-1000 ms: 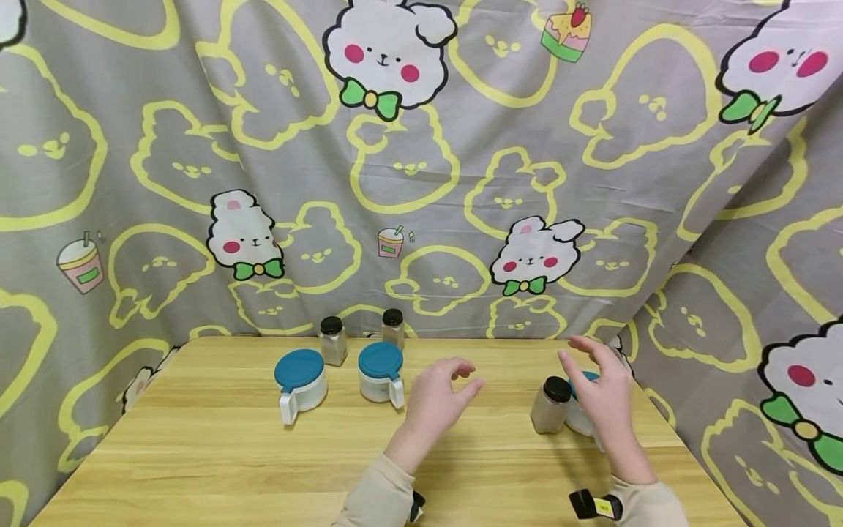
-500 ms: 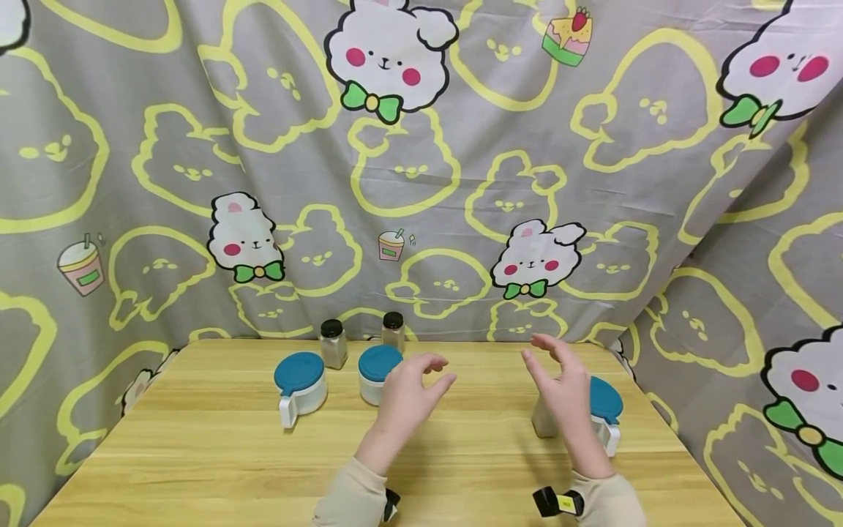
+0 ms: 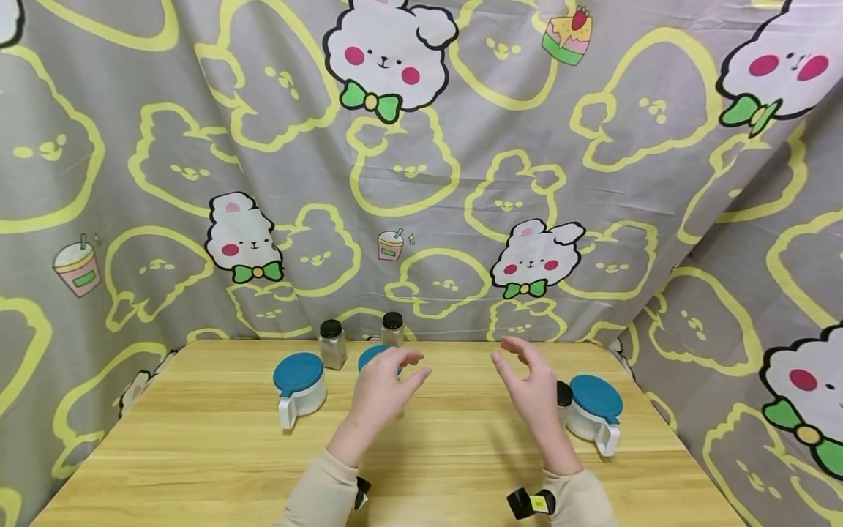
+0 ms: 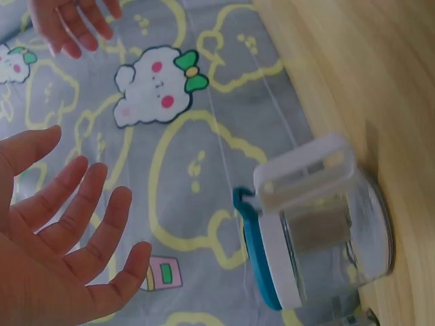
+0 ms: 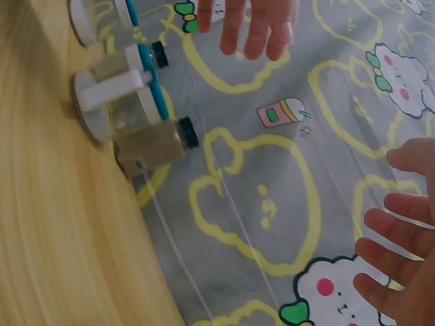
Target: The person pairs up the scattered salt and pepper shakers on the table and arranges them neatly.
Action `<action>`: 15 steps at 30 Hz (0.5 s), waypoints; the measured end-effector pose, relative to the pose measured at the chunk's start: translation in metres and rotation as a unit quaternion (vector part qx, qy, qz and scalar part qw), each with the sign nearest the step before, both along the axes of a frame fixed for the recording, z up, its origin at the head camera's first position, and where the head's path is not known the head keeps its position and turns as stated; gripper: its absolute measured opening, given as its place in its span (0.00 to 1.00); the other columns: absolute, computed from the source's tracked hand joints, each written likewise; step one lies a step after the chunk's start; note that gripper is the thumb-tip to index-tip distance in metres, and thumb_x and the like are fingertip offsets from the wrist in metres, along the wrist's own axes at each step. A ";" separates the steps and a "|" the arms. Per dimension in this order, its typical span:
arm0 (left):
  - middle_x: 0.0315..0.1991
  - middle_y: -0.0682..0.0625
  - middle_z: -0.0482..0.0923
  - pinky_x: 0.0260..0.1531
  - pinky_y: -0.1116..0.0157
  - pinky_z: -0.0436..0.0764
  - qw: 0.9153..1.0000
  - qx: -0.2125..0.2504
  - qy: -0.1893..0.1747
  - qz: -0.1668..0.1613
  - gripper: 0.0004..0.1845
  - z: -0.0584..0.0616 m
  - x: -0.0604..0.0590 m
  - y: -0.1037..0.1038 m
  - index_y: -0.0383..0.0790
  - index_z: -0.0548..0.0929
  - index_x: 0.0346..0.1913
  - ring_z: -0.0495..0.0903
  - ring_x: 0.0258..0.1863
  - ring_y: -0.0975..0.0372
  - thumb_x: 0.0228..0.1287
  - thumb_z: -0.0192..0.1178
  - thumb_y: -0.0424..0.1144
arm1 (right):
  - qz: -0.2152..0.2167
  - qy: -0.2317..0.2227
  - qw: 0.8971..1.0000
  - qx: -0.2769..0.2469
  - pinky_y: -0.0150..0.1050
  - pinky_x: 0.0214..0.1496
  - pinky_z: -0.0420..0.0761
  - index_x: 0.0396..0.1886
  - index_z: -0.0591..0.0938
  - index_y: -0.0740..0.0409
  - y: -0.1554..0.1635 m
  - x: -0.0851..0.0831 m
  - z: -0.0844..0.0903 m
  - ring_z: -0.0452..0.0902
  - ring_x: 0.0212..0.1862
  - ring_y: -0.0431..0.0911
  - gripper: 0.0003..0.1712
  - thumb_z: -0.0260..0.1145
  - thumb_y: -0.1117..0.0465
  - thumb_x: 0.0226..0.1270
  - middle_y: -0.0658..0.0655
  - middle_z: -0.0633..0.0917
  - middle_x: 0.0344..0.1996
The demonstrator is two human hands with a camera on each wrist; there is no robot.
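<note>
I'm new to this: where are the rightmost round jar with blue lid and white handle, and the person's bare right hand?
Rightmost blue-lidded jar (image 3: 596,399): head view, top of lid.
Bare right hand (image 3: 535,388): head view, middle of hand.

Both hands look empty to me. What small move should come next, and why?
Perhaps lower the left hand toward the middle blue-lidded jar: that hand is raised, holds nothing and overlaps this jar in the head view, while the left wrist view shows the jar's white handle unobstructed.
</note>
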State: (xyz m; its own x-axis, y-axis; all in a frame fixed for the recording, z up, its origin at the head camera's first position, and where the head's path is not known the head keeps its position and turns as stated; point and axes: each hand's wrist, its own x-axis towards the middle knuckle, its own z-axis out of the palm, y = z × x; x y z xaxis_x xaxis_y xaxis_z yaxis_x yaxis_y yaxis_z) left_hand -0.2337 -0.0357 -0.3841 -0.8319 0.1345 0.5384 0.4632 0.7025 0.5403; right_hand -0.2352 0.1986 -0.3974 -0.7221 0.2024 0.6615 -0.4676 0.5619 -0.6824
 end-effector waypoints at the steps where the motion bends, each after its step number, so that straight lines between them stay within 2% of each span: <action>1: 0.40 0.54 0.85 0.38 0.63 0.81 1.000 0.000 -0.001 0.001 0.14 0.000 -0.001 -0.002 0.48 0.86 0.46 0.83 0.40 0.60 0.61 0.66 0.50 | 0.002 -0.002 1.000 -0.001 0.27 0.55 0.74 0.50 0.83 0.62 -0.002 0.000 -0.001 0.81 0.51 0.51 0.18 0.72 0.64 0.58 0.59 0.88 0.45; 4: 0.42 0.54 0.86 0.40 0.60 0.82 1.000 0.011 -0.013 0.006 0.15 0.004 -0.005 -0.007 0.49 0.86 0.47 0.84 0.42 0.59 0.62 0.66 0.51 | 0.012 -0.006 1.000 0.003 0.38 0.55 0.78 0.50 0.83 0.62 -0.010 -0.002 -0.004 0.82 0.50 0.51 0.19 0.72 0.64 0.58 0.60 0.87 0.45; 8: 0.43 0.52 0.86 0.43 0.57 0.82 0.999 0.031 -0.031 0.017 0.15 0.010 -0.009 -0.013 0.48 0.86 0.47 0.84 0.44 0.58 0.61 0.66 0.51 | 0.027 -0.006 1.000 0.007 0.52 0.54 0.79 0.51 0.83 0.62 -0.019 -0.004 -0.008 0.81 0.50 0.53 0.20 0.73 0.64 0.58 0.61 0.87 0.46; 15: 0.45 0.52 0.86 0.47 0.54 0.82 0.996 0.065 -0.060 0.023 0.15 0.017 -0.016 -0.024 0.49 0.85 0.47 0.83 0.48 0.56 0.61 0.67 0.51 | 0.036 -0.025 0.999 0.005 0.55 0.53 0.79 0.52 0.81 0.63 -0.033 -0.010 -0.016 0.81 0.51 0.54 0.23 0.73 0.63 0.57 0.62 0.86 0.47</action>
